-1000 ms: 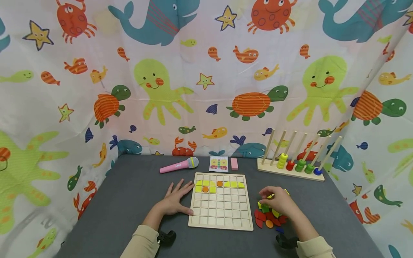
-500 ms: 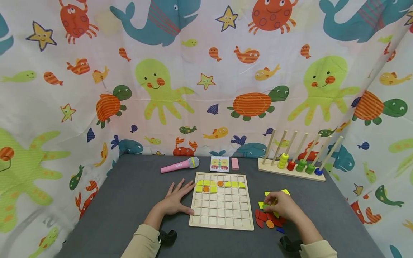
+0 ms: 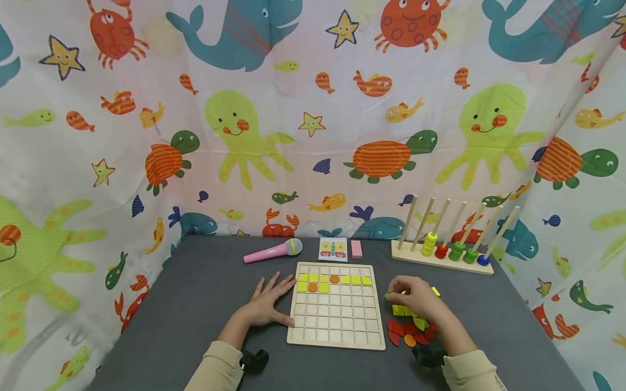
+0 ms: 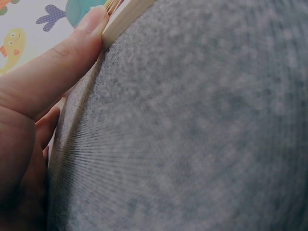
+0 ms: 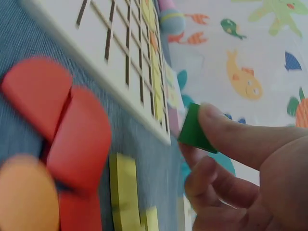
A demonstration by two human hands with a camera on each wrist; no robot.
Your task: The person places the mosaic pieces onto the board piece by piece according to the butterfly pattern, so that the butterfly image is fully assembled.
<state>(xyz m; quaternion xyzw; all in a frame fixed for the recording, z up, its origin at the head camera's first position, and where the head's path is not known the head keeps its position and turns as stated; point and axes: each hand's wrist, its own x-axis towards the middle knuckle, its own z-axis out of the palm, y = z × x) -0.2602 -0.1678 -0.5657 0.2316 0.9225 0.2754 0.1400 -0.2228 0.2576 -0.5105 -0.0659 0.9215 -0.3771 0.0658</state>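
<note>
Green block (image 5: 192,129) pinched in right hand (image 3: 417,297), just off the right edge of the wooden grid board (image 3: 338,321), nearer its far corner, board lying to that hand's left; left hand (image 3: 264,310), fingers spread, thumb on the opposite edge.

Along back edge of desk (image 3: 215,277), left to right: microphone (image 3: 271,252), card (image 3: 333,249), block (image 3: 356,249), peg rack (image 3: 447,262). Before card: grid board (image 3: 337,320), tiles (image 3: 345,279) in second and third rows from back. Right of board, before peg rack: loose tiles (image 3: 399,328).
</note>
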